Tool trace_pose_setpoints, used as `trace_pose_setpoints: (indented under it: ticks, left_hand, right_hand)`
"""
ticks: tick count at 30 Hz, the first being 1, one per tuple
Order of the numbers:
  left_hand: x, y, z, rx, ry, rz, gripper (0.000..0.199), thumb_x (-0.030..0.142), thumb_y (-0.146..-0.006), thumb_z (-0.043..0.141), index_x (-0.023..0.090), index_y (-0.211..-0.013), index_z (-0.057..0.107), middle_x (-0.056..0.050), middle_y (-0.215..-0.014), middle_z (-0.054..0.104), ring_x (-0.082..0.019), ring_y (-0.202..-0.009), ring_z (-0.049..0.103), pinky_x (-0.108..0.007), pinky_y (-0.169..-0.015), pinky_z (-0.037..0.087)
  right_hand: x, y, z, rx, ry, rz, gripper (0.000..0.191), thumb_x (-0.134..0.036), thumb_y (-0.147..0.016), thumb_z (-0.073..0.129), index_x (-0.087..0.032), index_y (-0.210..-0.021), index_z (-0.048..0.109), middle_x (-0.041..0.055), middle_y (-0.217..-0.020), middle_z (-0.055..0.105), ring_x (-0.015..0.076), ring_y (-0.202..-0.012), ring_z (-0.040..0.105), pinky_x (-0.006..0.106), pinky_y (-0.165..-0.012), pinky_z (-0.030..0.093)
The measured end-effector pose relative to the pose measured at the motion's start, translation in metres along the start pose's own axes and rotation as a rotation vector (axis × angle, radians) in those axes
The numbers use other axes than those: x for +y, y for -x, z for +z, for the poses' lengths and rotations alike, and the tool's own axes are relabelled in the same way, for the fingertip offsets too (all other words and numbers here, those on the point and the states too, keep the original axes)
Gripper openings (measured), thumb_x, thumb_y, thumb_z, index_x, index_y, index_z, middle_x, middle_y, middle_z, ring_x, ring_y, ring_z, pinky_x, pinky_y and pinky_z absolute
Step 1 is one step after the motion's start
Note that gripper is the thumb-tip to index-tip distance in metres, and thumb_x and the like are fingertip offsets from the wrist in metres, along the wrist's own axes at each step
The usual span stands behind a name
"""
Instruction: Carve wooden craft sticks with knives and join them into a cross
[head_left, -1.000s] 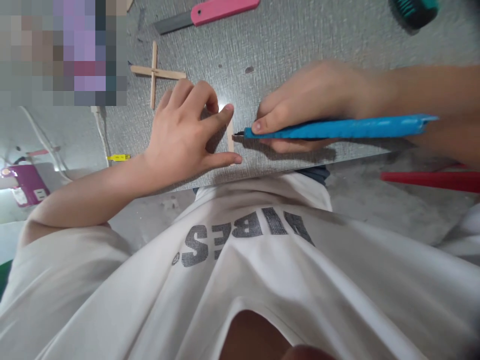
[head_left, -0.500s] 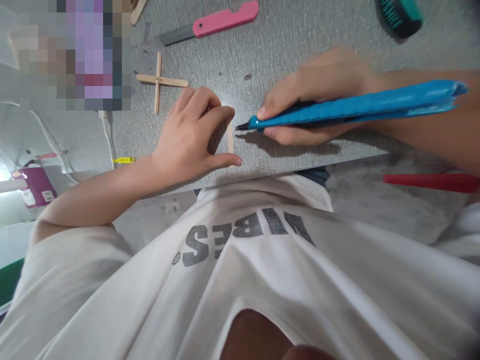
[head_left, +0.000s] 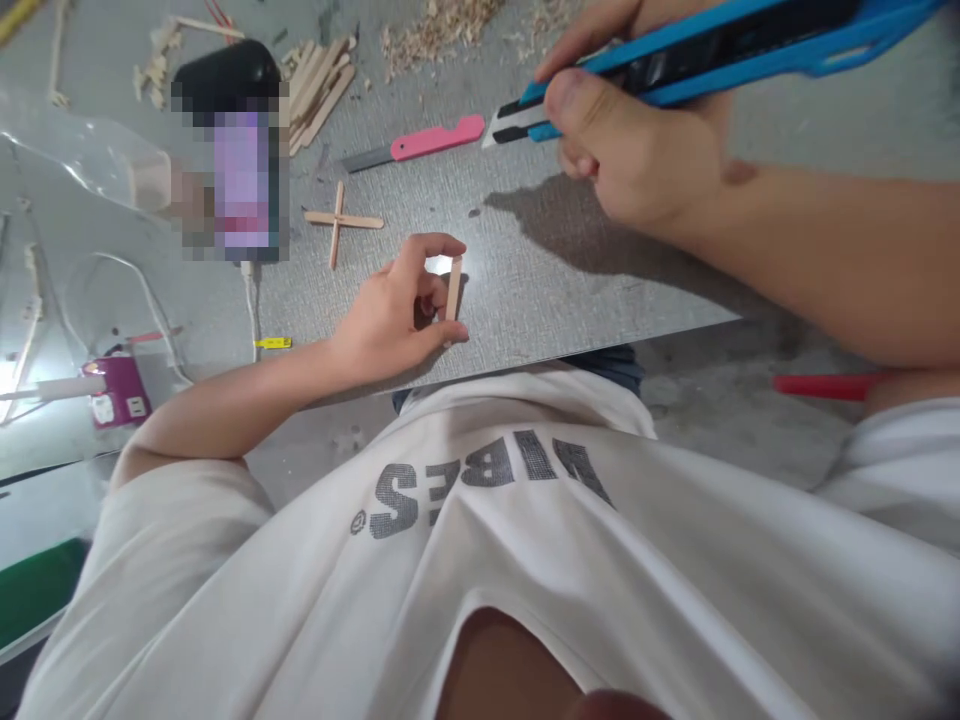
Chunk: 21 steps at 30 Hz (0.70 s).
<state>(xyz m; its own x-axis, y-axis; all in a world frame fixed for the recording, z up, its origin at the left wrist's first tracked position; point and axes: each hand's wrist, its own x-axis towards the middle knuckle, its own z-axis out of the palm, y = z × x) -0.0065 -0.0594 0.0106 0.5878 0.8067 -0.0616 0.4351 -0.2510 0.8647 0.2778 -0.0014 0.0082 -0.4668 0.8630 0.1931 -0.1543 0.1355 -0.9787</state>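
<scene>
Between the thumb and a finger of my left hand [head_left: 405, 305] a short wooden craft stick [head_left: 454, 288] is pinched by its two ends, just over the table. My right hand [head_left: 637, 140] is wrapped round a blue utility knife [head_left: 675, 60], raised above the table, with its blade pointing left. Behind the blade tip lies a pink-handled folding knife [head_left: 439, 138] with a grey blade. Two craft sticks crossed as a wooden cross [head_left: 337, 219] lie beyond my left hand.
A pile of craft sticks [head_left: 319, 90] and wood shavings [head_left: 442, 30] lie at the back. A clear bottle [head_left: 82, 160], a black object [head_left: 229, 80], a white cable [head_left: 252, 300] and a purple socket block [head_left: 120, 392] are on the left. The table edge [head_left: 517, 362] runs close to my body.
My right hand has lifted the utility knife up and away from the stick. My left hand keeps its pinch, with the stick raised slightly. The camera view has shifted, showing more of the table's back.
</scene>
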Motion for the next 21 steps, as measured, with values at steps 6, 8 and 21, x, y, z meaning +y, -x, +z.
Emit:
trace_pose_setpoints:
  ticks: [6, 8, 21]
  left_hand:
    - [0.012, -0.007, 0.003, 0.076, 0.284, -0.175, 0.066, 0.024, -0.089, 0.085, 0.021, -0.149, 0.055, 0.007, -0.067, 0.073, -0.018, -0.063, 0.077, -0.031, -0.064, 0.058]
    - [0.016, -0.012, 0.003, 0.110, 0.360, -0.194, 0.057, 0.022, -0.089, 0.085, 0.018, -0.140, 0.059, 0.006, -0.066, 0.074, -0.016, -0.062, 0.077, -0.029, -0.064, 0.060]
    - [0.024, -0.031, 0.016, 0.248, 0.537, -0.212, 0.040, 0.046, -0.099, 0.087, 0.021, -0.089, 0.057, -0.001, -0.073, 0.079, -0.008, -0.053, 0.070, -0.018, -0.046, 0.048]
  right_hand:
    - [-0.003, -0.002, -0.007, 0.046, -0.002, -0.144, 0.062, -0.069, -0.091, 0.092, -0.026, -0.118, 0.058, -0.0024, -0.090, 0.079, 0.0184, -0.082, 0.080, 0.033, -0.076, 0.072]
    - [-0.005, -0.007, -0.018, 0.076, -0.033, -0.250, 0.059, -0.057, -0.087, 0.099, -0.024, -0.117, 0.061, -0.0031, -0.088, 0.078, 0.0153, -0.075, 0.077, 0.027, -0.068, 0.068]
    - [0.001, -0.004, -0.019, -0.006, 0.157, -0.363, 0.037, -0.038, -0.109, 0.073, -0.033, -0.133, 0.045, -0.0026, -0.122, 0.068, 0.0076, -0.067, 0.063, 0.024, -0.057, 0.057]
